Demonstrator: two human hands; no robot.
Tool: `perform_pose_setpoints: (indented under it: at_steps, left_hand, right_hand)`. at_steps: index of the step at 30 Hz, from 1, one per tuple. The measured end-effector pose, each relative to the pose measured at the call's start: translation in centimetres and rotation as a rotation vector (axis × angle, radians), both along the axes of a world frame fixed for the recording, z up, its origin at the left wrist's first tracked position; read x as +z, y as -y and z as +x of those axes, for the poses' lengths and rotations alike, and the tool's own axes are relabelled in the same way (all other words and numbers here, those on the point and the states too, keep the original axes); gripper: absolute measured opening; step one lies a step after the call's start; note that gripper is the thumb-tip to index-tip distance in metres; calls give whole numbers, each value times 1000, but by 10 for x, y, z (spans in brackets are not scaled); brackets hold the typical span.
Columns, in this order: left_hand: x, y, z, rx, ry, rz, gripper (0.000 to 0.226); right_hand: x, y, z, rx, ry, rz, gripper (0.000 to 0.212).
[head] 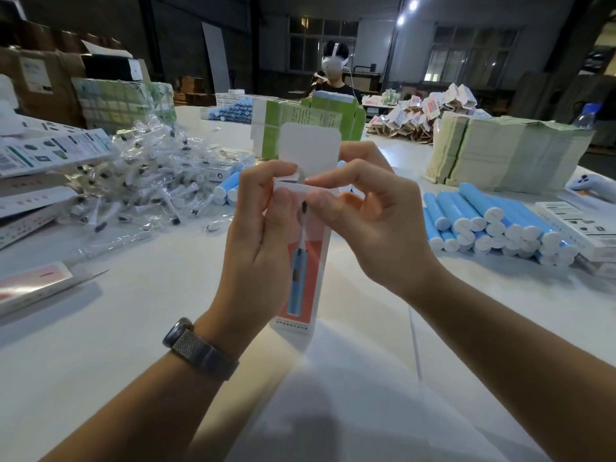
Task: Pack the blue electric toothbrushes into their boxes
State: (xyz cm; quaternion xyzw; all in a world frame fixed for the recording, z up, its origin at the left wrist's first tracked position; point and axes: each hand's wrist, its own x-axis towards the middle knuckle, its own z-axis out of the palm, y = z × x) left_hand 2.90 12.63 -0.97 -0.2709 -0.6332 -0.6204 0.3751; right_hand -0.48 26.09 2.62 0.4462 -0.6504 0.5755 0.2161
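A tall white toothbrush box (308, 261) with a red panel and a blue toothbrush picture stands upright on the white table (150, 311) in front of me. Its top flap (310, 145) sticks up open. My left hand (263, 235) grips the box's upper left side, fingers curled over a small side flap. My right hand (370, 221) pinches the top edge from the right. What is inside the box is hidden. Blue toothbrush handles (483, 221) lie stacked at the right; a few more handles (226, 190) lie behind my left hand.
A heap of bagged brush heads (143, 181) lies left of centre. Flat box blanks (43, 151) are piled at far left, green cartons (306, 125) behind the box, paper stacks (506, 151) at right. A person wearing a headset (335, 71) sits across the table.
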Motion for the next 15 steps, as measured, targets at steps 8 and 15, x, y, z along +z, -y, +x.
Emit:
perform_pose_setpoints:
  at_steps: [8,15]
  left_hand:
    - [4,-1,4,-79,80,37,17]
    - [6,-4,5,-133,35,61,21]
  right_hand:
    - [11,-6,-1,82,113,66,59]
    - [14,-11,-4,70,92,93,81]
